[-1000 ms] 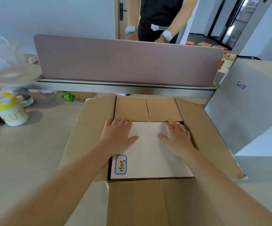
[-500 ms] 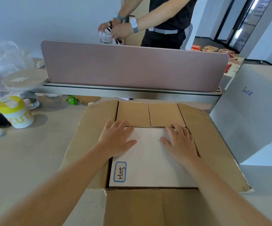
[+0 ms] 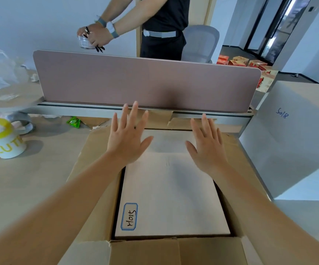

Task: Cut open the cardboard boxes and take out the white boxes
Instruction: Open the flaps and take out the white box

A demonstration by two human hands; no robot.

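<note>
— Where is the white box (image 3: 172,194) sitting?
— Inside the open cardboard box (image 3: 95,188), in front of the pink divider (image 3: 145,83), flaps folded outward around it.
— And the hands?
— The left hand (image 3: 125,139) and right hand (image 3: 205,145) are hovering above the box's far end, near the divider, fingers spread, gripping nothing.
— Anything else?
— A yellow-lidded tub (image 3: 1,138) is standing left of the box.

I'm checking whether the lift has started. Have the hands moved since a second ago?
Yes. Left hand and right hand went from lying flat on the white box to its far edge, toward the divider, fingers spread.
</note>
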